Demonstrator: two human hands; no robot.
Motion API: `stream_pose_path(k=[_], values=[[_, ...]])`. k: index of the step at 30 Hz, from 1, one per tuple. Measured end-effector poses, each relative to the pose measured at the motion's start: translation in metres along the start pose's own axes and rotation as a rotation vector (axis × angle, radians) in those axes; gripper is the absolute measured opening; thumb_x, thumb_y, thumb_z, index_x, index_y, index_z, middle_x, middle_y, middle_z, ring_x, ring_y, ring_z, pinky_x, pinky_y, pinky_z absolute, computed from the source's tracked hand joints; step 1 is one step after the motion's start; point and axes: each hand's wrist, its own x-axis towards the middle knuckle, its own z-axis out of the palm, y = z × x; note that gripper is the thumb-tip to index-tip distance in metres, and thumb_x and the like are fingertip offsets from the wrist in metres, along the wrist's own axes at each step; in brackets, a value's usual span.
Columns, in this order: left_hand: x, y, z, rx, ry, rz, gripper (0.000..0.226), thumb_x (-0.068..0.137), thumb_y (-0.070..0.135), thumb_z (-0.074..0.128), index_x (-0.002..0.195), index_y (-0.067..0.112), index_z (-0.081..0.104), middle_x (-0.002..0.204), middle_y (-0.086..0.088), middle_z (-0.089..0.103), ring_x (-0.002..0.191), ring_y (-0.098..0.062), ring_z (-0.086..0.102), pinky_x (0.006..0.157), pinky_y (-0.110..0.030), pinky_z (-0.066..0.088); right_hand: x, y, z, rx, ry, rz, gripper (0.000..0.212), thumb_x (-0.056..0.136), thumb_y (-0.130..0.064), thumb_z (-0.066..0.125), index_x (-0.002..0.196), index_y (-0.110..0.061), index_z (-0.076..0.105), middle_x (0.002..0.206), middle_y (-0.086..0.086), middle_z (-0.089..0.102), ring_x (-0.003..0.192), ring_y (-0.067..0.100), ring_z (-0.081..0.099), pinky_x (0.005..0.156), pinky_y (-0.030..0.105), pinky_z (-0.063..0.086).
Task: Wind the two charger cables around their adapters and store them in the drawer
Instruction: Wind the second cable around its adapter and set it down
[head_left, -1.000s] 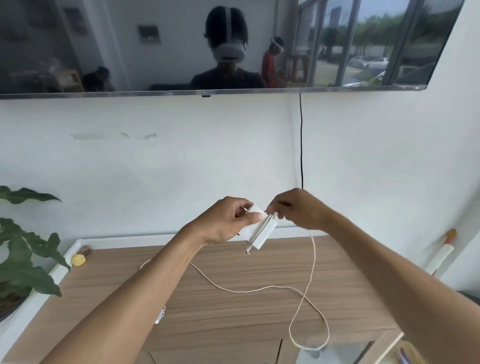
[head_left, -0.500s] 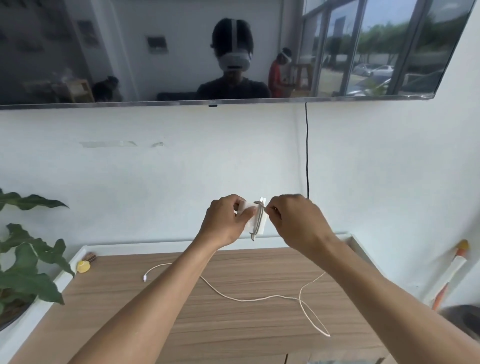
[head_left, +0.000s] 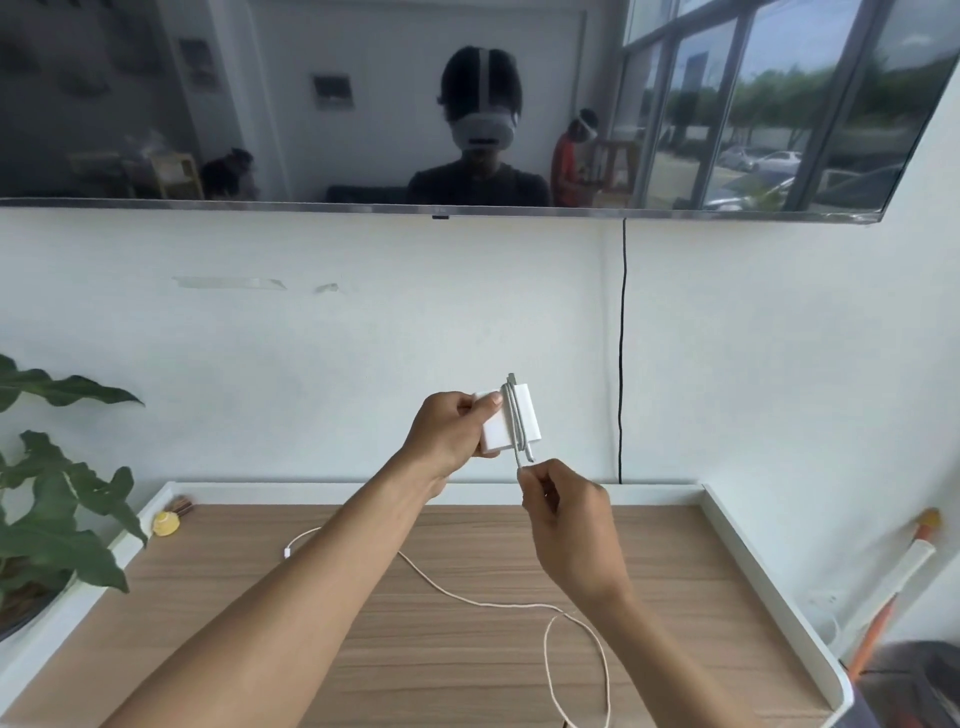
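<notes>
White adapter (head_left: 511, 421) held up before the wall, well above the desk (head_left: 467, 639), gripped at its left end by the left hand (head_left: 449, 434); grey cable (head_left: 516, 415) looped in a few turns around its middle; right hand (head_left: 563, 512) just below, pinching the cable's free stretch between thumb and fingers; second, cream cable (head_left: 467, 597) lying loose across the desk, looping near the front edge.

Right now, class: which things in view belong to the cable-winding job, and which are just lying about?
In the job: white adapter, left hand, right hand, cream cable.
Lying about: yellow object, potted plant, black wall cord.
</notes>
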Motion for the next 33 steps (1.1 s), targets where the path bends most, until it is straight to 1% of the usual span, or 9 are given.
stream_pose_path(k=[4,8,12,14,19,23,28,31,33], values=[[-0.005,0.004,0.001,-0.084,-0.045,-0.004,0.030,0.094,0.026,0.059,0.092,-0.003,0.065,0.091,-0.016,0.067,0.076,-0.028,0.067,0.071,-0.033,0.061,0.000,0.002,0.001,0.111,0.045,0.042,0.019,0.096,-0.021,0.055,0.080,-0.013,0.062,0.059,0.006,0.061,0.048,0.015,0.043,0.048,0.024,0.037],[-0.010,0.009,0.000,-0.131,-0.100,0.017,0.030,0.095,0.025,0.057,0.098,-0.004,0.065,0.094,-0.016,0.067,0.080,-0.028,0.067,0.072,-0.034,0.061,0.007,0.009,0.002,0.189,0.058,0.086,0.021,0.095,-0.025,0.056,0.080,-0.013,0.063,0.059,-0.006,0.059,0.049,0.007,0.043,0.049,0.017,0.036],[-0.016,0.020,-0.002,-0.206,-0.194,0.026,0.028,0.095,0.025,0.055,0.102,0.000,0.066,0.093,-0.012,0.066,0.077,-0.024,0.066,0.064,-0.029,0.059,0.014,0.028,0.005,0.276,0.016,0.134,0.021,0.096,-0.028,0.055,0.083,-0.016,0.066,0.061,-0.007,0.058,0.051,0.005,0.044,0.052,0.020,0.038],[-0.021,0.024,-0.001,-0.147,-0.271,0.060,0.023,0.095,0.023,0.055,0.099,0.004,0.066,0.090,-0.010,0.066,0.076,-0.020,0.066,0.063,-0.027,0.058,0.021,0.036,0.001,0.282,-0.006,0.147,0.025,0.096,-0.027,0.054,0.073,-0.022,0.064,0.057,-0.009,0.056,0.050,0.006,0.043,0.052,0.022,0.036],[-0.028,0.025,-0.011,0.035,-0.405,0.113,0.018,0.093,0.022,0.059,0.085,0.009,0.068,0.079,-0.008,0.059,0.069,-0.015,0.059,0.061,-0.024,0.055,0.057,0.029,-0.032,0.082,-0.135,0.109,0.035,0.094,-0.018,0.053,0.063,-0.031,0.057,0.049,-0.016,0.055,0.044,0.002,0.041,0.048,0.016,0.032],[-0.027,0.019,-0.019,0.180,-0.433,0.137,0.025,0.093,0.023,0.060,0.100,0.000,0.068,0.076,-0.006,0.063,0.065,-0.011,0.057,0.061,-0.019,0.051,0.084,0.007,-0.054,-0.130,-0.298,0.031,0.021,0.093,-0.021,0.057,0.074,-0.024,0.067,0.062,-0.011,0.061,0.048,0.004,0.043,0.049,0.017,0.035],[-0.022,0.015,-0.023,0.416,-0.383,0.253,0.027,0.087,0.037,0.066,0.097,0.012,0.070,0.066,0.004,0.053,0.058,-0.010,0.044,0.056,-0.016,0.039,0.099,-0.019,-0.064,-0.285,-0.429,0.009,0.021,0.091,-0.020,0.055,0.086,-0.021,0.075,0.070,-0.010,0.065,0.058,0.010,0.051,0.049,0.017,0.040],[-0.020,0.012,-0.023,0.512,-0.315,0.314,0.030,0.084,0.042,0.068,0.098,0.016,0.071,0.082,0.005,0.065,0.050,0.003,0.047,0.053,-0.014,0.033,0.100,-0.029,-0.067,-0.342,-0.425,-0.018,0.018,0.091,-0.023,0.057,0.084,-0.019,0.074,0.070,-0.008,0.066,0.051,0.005,0.049,0.047,0.017,0.040],[-0.019,0.011,-0.022,0.549,-0.258,0.339,0.025,0.084,0.040,0.069,0.098,0.020,0.071,0.091,0.006,0.069,0.055,0.006,0.052,0.053,-0.011,0.033,0.096,-0.035,-0.065,-0.404,-0.400,-0.067,0.019,0.091,-0.024,0.057,0.083,-0.015,0.072,0.072,0.000,0.068,0.057,0.014,0.056,0.053,0.027,0.046]])
